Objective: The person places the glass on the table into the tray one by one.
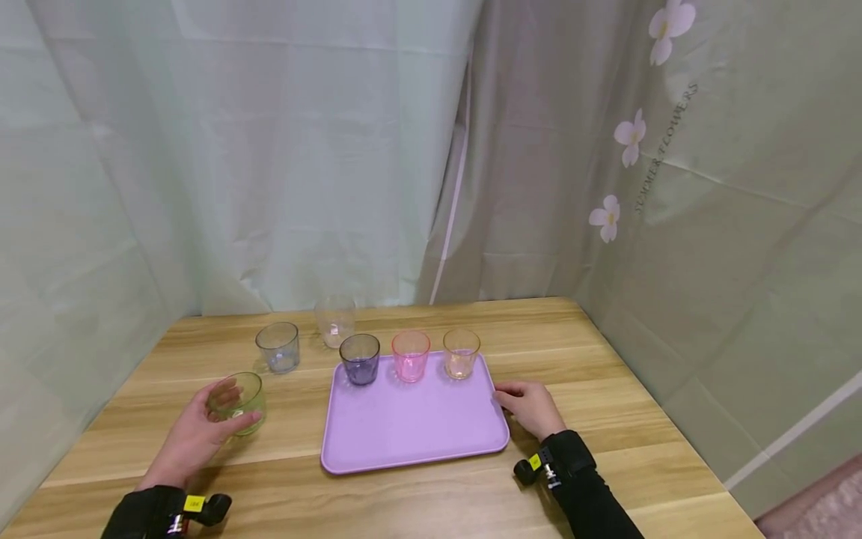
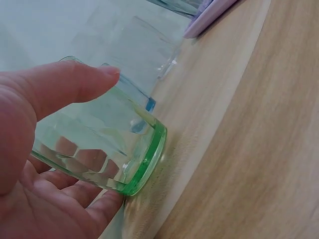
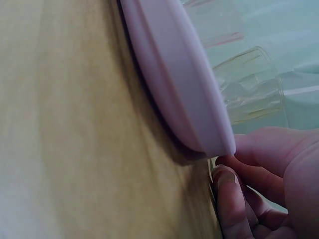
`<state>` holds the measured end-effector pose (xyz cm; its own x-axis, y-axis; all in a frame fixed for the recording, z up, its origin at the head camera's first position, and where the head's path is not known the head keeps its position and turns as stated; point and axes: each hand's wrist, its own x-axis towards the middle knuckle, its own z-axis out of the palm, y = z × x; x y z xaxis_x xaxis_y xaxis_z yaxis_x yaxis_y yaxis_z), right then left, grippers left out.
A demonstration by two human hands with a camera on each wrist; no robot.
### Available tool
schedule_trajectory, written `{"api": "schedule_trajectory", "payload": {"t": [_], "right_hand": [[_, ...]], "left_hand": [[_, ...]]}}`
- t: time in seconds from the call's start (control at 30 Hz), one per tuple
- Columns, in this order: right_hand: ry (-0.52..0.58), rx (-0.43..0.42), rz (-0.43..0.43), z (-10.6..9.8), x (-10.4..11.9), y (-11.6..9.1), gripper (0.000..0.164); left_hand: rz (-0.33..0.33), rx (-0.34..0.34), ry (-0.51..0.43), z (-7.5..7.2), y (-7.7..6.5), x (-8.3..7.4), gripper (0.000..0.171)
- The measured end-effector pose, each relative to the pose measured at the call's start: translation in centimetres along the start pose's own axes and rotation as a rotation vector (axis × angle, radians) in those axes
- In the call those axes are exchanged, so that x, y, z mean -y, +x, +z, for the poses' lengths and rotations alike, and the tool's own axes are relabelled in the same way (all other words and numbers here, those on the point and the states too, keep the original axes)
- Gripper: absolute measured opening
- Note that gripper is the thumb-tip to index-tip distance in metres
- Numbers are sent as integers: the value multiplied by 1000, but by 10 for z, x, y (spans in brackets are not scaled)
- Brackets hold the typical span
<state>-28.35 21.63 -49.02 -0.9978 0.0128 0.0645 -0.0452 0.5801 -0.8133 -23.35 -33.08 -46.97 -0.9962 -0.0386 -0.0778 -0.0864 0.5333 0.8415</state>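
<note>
My left hand (image 1: pixel 191 434) holds a green clear glass (image 1: pixel 251 408) at the table's left side, thumb on one side and fingers around the other. In the left wrist view the green glass (image 2: pixel 99 144) is close to the wood; whether its base touches is unclear. At the right edge of a purple tray (image 1: pixel 411 430), my right hand (image 1: pixel 532 408) grips the rim, the thumb against it and the other fingers curled low. Along the tray's far side stand a dark purple glass (image 1: pixel 361 367), a pink glass (image 1: pixel 411 363) and an amber glass (image 1: pixel 461 359).
Behind the green glass stand a bluish-grey glass (image 1: pixel 279 352) and a colourless glass (image 1: pixel 334 326), both on the wooden table (image 1: pixel 431 501). Pale curtains (image 1: pixel 303 150) hang behind the table and along both sides.
</note>
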Motion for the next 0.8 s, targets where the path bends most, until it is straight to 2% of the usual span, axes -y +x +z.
{"api": "schedule_trajectory", "payload": {"t": [0.57, 0.8], "right_hand": [[14, 8, 5, -1, 1, -1, 21], [4, 7, -17, 1, 0, -1, 20]], "left_hand": [[5, 11, 10, 1, 2, -1, 105], [4, 33, -25, 1, 0, -10, 104]]}}
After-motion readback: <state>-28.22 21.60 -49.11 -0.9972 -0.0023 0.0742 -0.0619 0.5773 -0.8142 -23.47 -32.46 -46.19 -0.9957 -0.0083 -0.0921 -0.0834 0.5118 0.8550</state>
